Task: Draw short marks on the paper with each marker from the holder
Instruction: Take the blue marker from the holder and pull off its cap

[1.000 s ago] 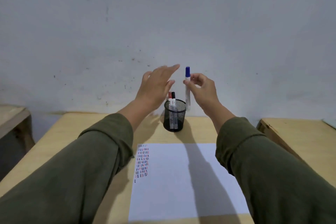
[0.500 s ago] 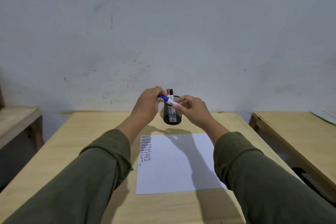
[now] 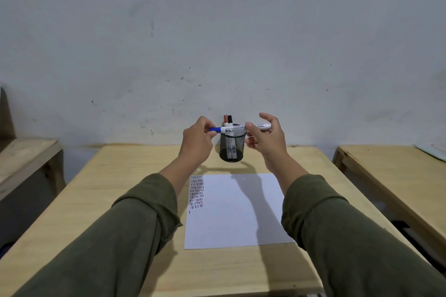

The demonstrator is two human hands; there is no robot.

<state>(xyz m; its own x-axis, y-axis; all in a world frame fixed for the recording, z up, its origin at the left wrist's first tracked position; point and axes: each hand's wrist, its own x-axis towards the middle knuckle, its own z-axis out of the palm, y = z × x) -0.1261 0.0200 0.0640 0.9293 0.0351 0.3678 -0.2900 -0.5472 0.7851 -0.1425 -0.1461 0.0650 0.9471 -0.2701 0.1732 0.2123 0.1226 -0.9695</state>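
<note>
A blue-capped white marker (image 3: 237, 127) lies level in the air in front of the black mesh holder (image 3: 232, 146). My left hand (image 3: 196, 142) pinches its blue cap end. My right hand (image 3: 265, 137) grips the white barrel. Inside the holder stand a red-capped marker (image 3: 226, 120) and a black-capped marker (image 3: 230, 119). The white paper (image 3: 237, 210) lies on the wooden table (image 3: 96, 200) below my hands, with a block of short blue, red and black marks (image 3: 196, 191) along its left edge.
A grey wall rises right behind the table. A second wooden table (image 3: 395, 176) stands to the right across a narrow gap, and a wooden bench (image 3: 24, 159) sits to the left. My green sleeves cover the near part of the table.
The blue marker was upright in my right hand alone above the holder. It has come down and turned level, and my left hand has closed on its cap end.
</note>
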